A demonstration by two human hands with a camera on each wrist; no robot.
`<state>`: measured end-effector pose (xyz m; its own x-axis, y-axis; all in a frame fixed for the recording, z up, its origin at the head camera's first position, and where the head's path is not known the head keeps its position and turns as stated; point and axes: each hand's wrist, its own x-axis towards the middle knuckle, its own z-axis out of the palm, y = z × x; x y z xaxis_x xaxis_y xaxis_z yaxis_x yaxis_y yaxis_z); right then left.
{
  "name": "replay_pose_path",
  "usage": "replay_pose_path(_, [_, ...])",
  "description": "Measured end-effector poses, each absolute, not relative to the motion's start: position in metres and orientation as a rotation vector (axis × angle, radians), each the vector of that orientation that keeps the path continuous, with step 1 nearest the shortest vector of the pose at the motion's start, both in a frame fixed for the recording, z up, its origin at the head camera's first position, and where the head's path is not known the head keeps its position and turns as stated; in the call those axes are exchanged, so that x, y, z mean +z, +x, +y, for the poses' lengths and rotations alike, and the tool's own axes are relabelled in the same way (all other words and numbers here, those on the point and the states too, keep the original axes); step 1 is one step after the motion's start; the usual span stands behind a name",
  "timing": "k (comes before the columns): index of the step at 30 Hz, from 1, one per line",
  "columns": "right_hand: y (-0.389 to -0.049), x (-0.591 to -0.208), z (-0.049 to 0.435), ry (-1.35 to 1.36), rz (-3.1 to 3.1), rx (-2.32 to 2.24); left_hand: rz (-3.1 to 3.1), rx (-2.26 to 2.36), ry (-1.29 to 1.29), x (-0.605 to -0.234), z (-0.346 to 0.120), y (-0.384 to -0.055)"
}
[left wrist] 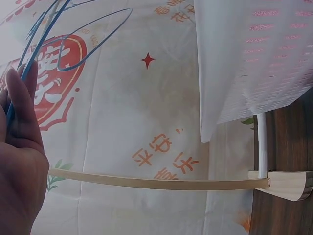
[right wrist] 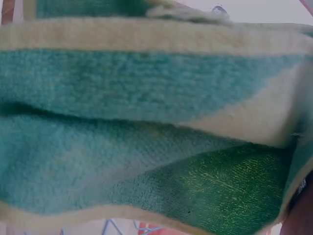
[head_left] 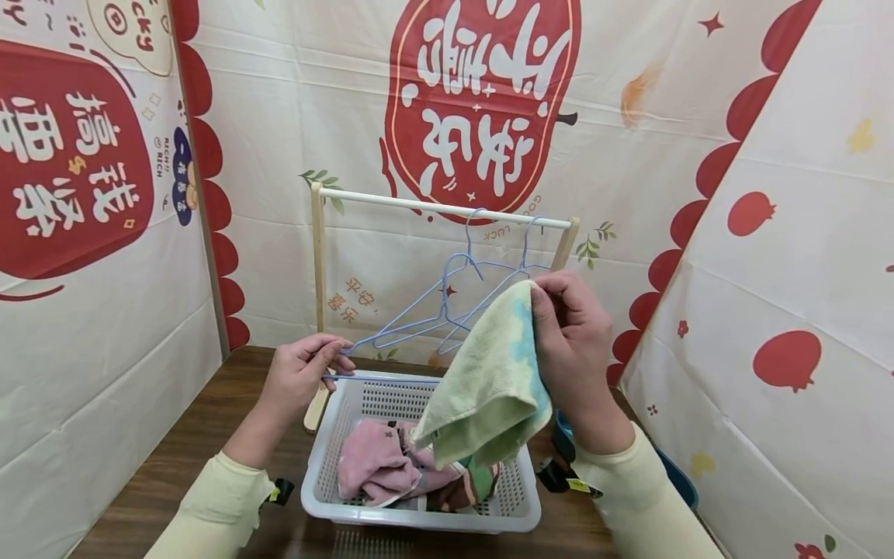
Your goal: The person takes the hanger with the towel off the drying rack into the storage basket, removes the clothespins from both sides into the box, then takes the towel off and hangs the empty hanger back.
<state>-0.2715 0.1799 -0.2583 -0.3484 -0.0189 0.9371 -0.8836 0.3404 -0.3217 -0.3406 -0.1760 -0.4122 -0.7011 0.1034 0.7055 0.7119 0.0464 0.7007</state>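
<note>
My left hand (head_left: 307,373) grips a blue clothes hanger (head_left: 391,379) by its left corner, and the hanger's hook points up. The thumb and fingers of my right hand (head_left: 576,341) pinch a small towel (head_left: 482,380), pale green with a blue patch, by its top edge. The towel hangs folded over, in front of the hanger's right part, hiding it. In the right wrist view the towel (right wrist: 146,88) fills nearly everything, showing teal and green areas with a cream border. In the left wrist view the hanger (left wrist: 36,49) runs up from my left hand (left wrist: 22,161).
Behind my hands, a wooden rack with a white rod (head_left: 391,200) bears two blue hangers (head_left: 469,237). Below stands a white perforated basket (head_left: 317,473) holding a pink cloth (head_left: 377,462) and a brown-green cloth (head_left: 482,477). Blue containers (head_left: 677,477) stand at the right. Printed curtains surround the wooden table (head_left: 181,458).
</note>
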Motion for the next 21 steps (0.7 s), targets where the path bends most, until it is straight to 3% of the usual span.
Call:
replay_pose_path(14, [-0.296, -0.301, 0.159, 1.123, -1.801, 0.911, -1.855, -1.682, -0.746, -0.411, -0.176, -0.343])
replay_pose_path(21, [-0.31, -0.325, 0.145, 1.128, -1.94, 0.672, -1.86, -1.685, -0.735, -0.411, -0.174, -0.344])
